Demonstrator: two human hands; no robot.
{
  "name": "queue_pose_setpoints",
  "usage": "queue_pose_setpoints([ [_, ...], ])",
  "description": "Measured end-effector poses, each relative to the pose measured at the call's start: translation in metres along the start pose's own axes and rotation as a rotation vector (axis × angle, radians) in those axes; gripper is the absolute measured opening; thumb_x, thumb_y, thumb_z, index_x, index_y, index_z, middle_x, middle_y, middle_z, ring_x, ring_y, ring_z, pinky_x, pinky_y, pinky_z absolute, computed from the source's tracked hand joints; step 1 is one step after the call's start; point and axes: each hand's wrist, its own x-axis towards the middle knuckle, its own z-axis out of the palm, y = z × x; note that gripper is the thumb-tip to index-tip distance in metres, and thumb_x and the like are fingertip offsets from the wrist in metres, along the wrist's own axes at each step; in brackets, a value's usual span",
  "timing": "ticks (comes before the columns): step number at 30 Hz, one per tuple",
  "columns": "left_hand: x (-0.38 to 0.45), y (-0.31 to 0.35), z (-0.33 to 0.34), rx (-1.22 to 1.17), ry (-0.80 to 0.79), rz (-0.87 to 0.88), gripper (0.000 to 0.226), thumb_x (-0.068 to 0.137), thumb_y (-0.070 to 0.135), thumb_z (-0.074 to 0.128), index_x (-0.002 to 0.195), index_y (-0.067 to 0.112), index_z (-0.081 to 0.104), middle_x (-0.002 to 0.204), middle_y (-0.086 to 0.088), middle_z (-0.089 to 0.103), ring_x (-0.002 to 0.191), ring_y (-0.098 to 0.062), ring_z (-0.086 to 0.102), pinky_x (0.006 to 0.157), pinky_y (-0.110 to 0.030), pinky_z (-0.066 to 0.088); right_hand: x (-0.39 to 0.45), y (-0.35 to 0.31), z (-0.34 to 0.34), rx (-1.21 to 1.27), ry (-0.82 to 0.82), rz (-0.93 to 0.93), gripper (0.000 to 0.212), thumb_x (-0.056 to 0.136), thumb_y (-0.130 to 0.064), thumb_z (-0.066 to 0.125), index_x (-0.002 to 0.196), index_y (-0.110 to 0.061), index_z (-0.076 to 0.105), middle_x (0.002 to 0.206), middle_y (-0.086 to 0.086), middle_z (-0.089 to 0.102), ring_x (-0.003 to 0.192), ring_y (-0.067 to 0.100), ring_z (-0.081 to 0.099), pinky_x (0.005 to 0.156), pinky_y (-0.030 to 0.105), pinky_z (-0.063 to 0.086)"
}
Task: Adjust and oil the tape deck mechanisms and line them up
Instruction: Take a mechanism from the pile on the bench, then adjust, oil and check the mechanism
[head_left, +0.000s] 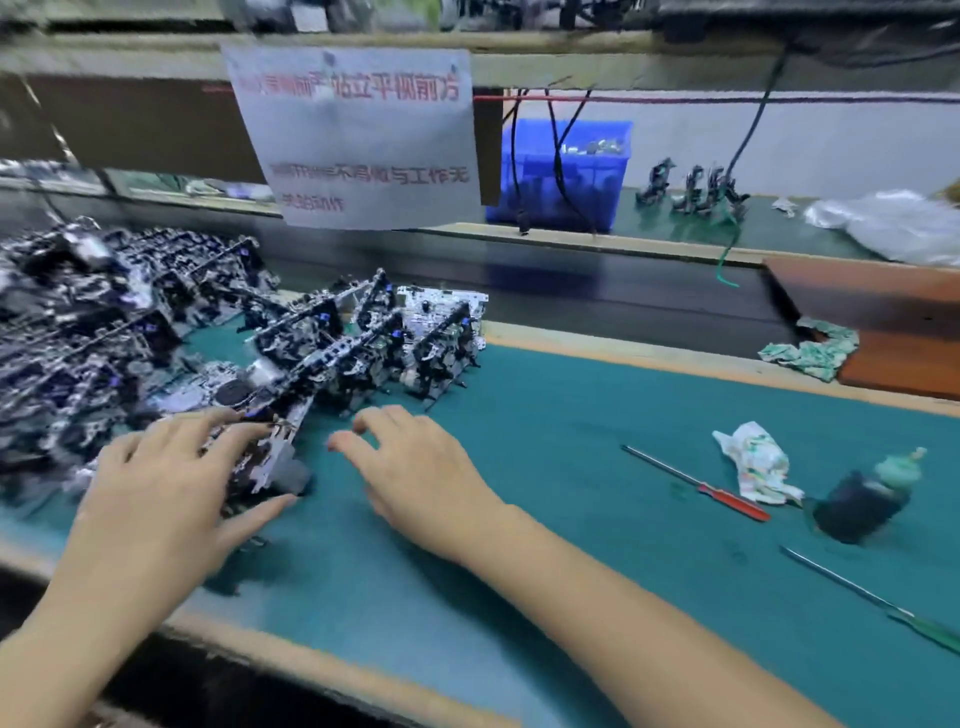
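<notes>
Two bare forearms enter from the near edge, one at the left and one at the right. No sleeve, cuff, glove, watch, bracelet or ring shows on either; both are uncovered from the frame edge to the fingertips. The left hand (156, 488) and the right hand (415, 467) are slender, with long, narrow fingers (358, 447). The nails look short and unpainted, though motion blur softens the fingertips and hides finer detail. Nothing else of the person is in view.
</notes>
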Motion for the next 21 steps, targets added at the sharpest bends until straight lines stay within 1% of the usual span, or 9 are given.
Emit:
queue_pose_setpoints([
  [2,-0.005,-0.016,0.000,0.048,-0.076,-0.010,0.078,0.068,0.080,0.035,0.103,0.017,0.064,0.102,-0.009,0.066,0.086,-0.035,0.065,0.066,-0.051,0.050,0.021,-0.016,0.002,0.088,-0.004,-0.004,0.040,0.092,-0.018,0.049,0.131,-0.015,0.043,0.123,0.007,0.047,0.112,0.025,0.043,0.083,0.036,0.042],
  [4,-0.010,-0.034,0.001,0.031,-0.080,0.065,0.074,0.066,0.082,0.037,0.106,0.024,0.059,0.097,-0.003,0.067,0.079,-0.030,0.067,0.059,-0.045,0.052,0.033,-0.035,0.002,0.328,-0.023,0.027,0.032,0.091,-0.016,0.052,0.123,-0.009,0.051,0.114,0.011,0.055,0.106,0.029,0.049,0.078,0.040,0.044],
  [6,-0.011,-0.050,-0.002,-0.075,-0.097,0.130,0.056,0.066,0.079,0.047,0.105,0.039,0.054,0.093,0.005,0.066,0.074,-0.024,0.066,0.056,-0.042,0.053,0.038,-0.053,0.002,0.495,-0.020,0.039,0.025,0.091,-0.018,0.053,0.113,-0.006,0.057,0.105,0.015,0.060,0.099,0.032,0.054,0.077,0.042,0.048],
  [9,-0.003,-0.064,-0.010,-0.199,-0.115,0.173,0.040,0.067,0.075,0.055,0.104,0.062,0.044,0.082,0.024,0.055,0.067,-0.007,0.056,0.056,-0.029,0.044,0.043,-0.070,0.007,0.522,-0.011,0.077,0.031,0.091,-0.031,0.058,0.109,-0.007,0.055,0.102,0.014,0.061,0.094,0.033,0.056,0.074,0.041,0.046],
  [11,0.004,-0.068,-0.009,-0.204,-0.129,0.226,0.035,0.073,0.079,0.042,0.100,0.059,0.047,0.078,0.028,0.051,0.065,-0.006,0.055,0.057,-0.026,0.037,0.046,-0.074,0.008,0.577,0.020,0.149,0.024,0.090,-0.025,0.060,0.106,-0.007,0.054,0.100,0.015,0.063,0.093,0.035,0.056,0.073,0.041,0.043],
  [14,0.009,-0.065,-0.010,-0.201,-0.147,0.263,0.053,0.076,0.084,0.031,0.092,0.045,0.063,0.072,0.028,0.049,0.061,-0.006,0.054,0.058,-0.025,0.033,0.041,-0.071,0.007,0.669,0.042,0.207,0.015,0.090,-0.016,0.058,0.102,-0.006,0.056,0.097,0.017,0.065,0.091,0.036,0.056,0.076,0.044,0.044],
  [15,0.009,-0.062,-0.011,-0.228,-0.152,0.259,0.058,0.075,0.085,0.032,0.089,0.040,0.066,0.071,0.028,0.049,0.061,-0.003,0.051,0.058,-0.024,0.033,0.036,-0.069,0.005,0.660,0.050,0.196,0.015,0.091,-0.017,0.058,0.102,-0.006,0.056,0.098,0.017,0.065,0.091,0.037,0.056,0.077,0.044,0.044],
  [17,0.008,-0.048,-0.017,-0.335,-0.179,0.251,0.052,0.072,0.085,0.038,0.090,0.044,0.063,0.070,0.032,0.051,0.063,0.006,0.049,0.059,-0.020,0.037,0.020,-0.061,-0.001,0.659,0.085,0.178,0.015,0.092,-0.018,0.058,0.102,-0.006,0.057,0.101,0.016,0.065,0.092,0.035,0.057,0.079,0.043,0.043],
  [21,0.014,0.006,-0.021,-0.478,-0.107,0.373,0.042,0.064,0.081,0.050,0.087,0.048,0.063,0.073,0.026,0.060,0.075,0.010,0.052,0.062,-0.013,0.038,-0.028,-0.032,-0.018,0.711,0.176,0.215,0.012,0.093,-0.017,0.058,0.101,-0.008,0.059,0.096,0.007,0.065,0.084,0.022,0.055,0.078,0.035,0.041],
])
